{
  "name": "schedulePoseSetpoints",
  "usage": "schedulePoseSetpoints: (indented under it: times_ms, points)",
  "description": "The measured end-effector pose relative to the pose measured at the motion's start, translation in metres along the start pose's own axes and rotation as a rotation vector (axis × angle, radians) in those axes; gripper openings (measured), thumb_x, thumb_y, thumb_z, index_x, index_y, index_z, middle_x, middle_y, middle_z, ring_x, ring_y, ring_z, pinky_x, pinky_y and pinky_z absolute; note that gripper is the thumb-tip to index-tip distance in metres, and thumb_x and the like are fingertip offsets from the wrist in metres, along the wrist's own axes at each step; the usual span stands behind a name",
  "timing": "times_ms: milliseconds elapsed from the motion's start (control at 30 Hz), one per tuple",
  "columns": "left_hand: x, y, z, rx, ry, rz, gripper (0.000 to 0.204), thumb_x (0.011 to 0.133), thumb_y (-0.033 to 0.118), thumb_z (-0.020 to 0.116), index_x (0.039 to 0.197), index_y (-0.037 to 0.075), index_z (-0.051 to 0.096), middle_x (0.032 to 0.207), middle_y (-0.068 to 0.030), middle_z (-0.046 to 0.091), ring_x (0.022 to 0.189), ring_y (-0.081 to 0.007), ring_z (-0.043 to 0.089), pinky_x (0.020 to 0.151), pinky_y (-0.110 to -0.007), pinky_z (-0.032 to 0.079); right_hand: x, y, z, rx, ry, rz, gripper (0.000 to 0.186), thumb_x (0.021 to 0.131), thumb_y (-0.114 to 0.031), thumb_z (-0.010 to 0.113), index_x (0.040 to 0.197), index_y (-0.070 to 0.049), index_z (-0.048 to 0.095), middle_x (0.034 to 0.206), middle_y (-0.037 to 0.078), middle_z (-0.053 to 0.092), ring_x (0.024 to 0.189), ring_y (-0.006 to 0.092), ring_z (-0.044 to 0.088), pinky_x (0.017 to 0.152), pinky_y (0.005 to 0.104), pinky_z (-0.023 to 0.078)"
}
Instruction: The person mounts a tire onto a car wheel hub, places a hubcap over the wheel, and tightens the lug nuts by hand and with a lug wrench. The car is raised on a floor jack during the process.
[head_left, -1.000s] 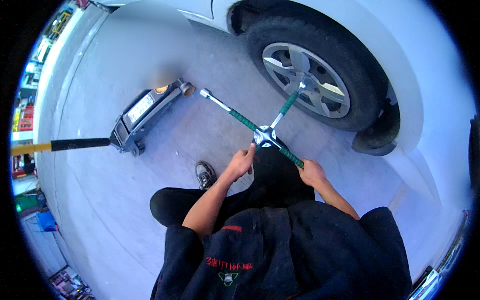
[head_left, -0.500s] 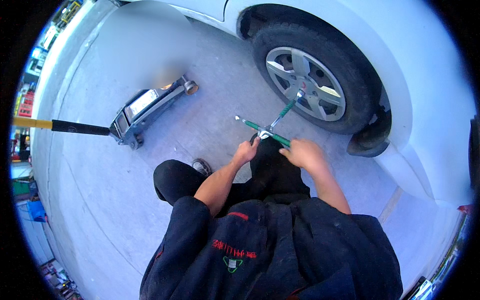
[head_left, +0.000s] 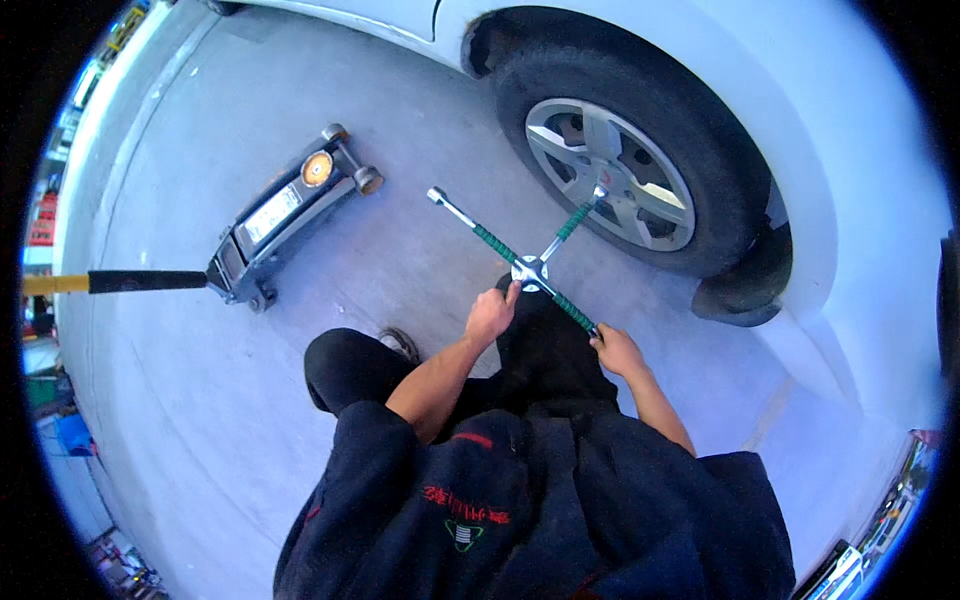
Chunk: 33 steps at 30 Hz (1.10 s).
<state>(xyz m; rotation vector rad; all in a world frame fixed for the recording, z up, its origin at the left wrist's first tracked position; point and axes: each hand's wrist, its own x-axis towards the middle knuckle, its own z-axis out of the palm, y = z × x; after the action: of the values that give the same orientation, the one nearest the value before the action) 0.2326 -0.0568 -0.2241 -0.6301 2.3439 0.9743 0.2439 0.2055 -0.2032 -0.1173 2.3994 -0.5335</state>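
Note:
A four-way lug wrench (head_left: 530, 272) with green-wrapped arms stands between me and the car wheel (head_left: 607, 172). Its far arm reaches to the hub area of the silver five-spoke rim, where the socket meets the wheel; the exact fit on a nut is too small to see. Just below the chrome centre of the wrench, my left hand (head_left: 491, 314) is closed around the arm pointing toward me, which is mostly hidden. My right hand (head_left: 619, 352) is closed on the end of the right-hand arm. The left arm of the wrench sticks out free, ending in a socket.
A low floor jack (head_left: 285, 215) with a round saddle stands on the concrete floor at the left, its black and yellow handle (head_left: 140, 281) stretching to the left edge. The white car body (head_left: 830, 130) fills the upper right. My bent knees are beneath the wrench.
The wrench has turned, its left arm now showing longer and its right arm lower. My right hand has moved down toward me with that arm. My left hand stays near the centre.

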Motion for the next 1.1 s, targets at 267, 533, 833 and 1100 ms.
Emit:
schedulePoseSetpoints:
  times_ms: [267, 533, 833, 1100]
  points:
    - [0.028, -0.005, 0.018, -0.019, 0.011, 0.061, 0.071, 0.089, 0.056, 0.031, 0.082, -0.008, 0.062, 0.091, -0.0342, 0.056, 0.095, -0.0466, 0.053, 0.082, -0.052, 0.042, 0.032, 0.002, 0.026, -0.03, 0.202, 0.144, 0.03, 0.075, -0.019, 0.054, 0.1, -0.005, 0.061, 0.096, 0.021, 0.062, 0.093, 0.0373, 0.058, 0.081, 0.0454, 0.047]
    - [0.159, -0.014, -0.085, -1.981, 0.089, -0.292, 0.067, 0.088, 0.061, 0.021, 0.099, 0.003, 0.053, 0.071, -0.0109, 0.052, 0.064, -0.0219, 0.05, 0.052, -0.037, 0.04, 0.043, 0.012, 0.014, -0.19, -0.043, -0.028, 0.031, 0.073, -0.018, 0.051, 0.096, -0.002, 0.063, 0.101, 0.016, 0.062, 0.094, 0.0339, 0.058, 0.082, 0.0428, 0.047]
    - [0.163, 0.016, -0.117, -1.778, 0.167, -0.16, 0.036, 0.084, 0.034, 0.034, 0.081, 0.002, 0.051, 0.052, -0.0003, 0.039, 0.037, -0.0103, 0.026, 0.035, -0.024, 0.023, 0.05, 0.024, 0.019, -0.11, -0.197, 0.029, 0.035, 0.075, -0.016, 0.047, 0.107, -0.006, 0.058, 0.106, 0.015, 0.06, 0.097, 0.0342, 0.057, 0.085, 0.0437, 0.045]
    - [0.087, 0.085, -0.132, -1.613, 0.414, 0.042, 0.034, 0.079, 0.038, 0.044, 0.075, 0.005, 0.05, 0.051, 0.003, 0.039, 0.036, -0.0084, 0.027, 0.037, -0.023, 0.023, 0.141, 0.083, 0.119, 0.191, 0.386, -0.564, 0.032, 0.07, -0.009, 0.053, 0.101, -0.007, 0.062, 0.103, 0.014, 0.061, 0.109, 0.031, 0.051, 0.09, 0.0413, 0.042]
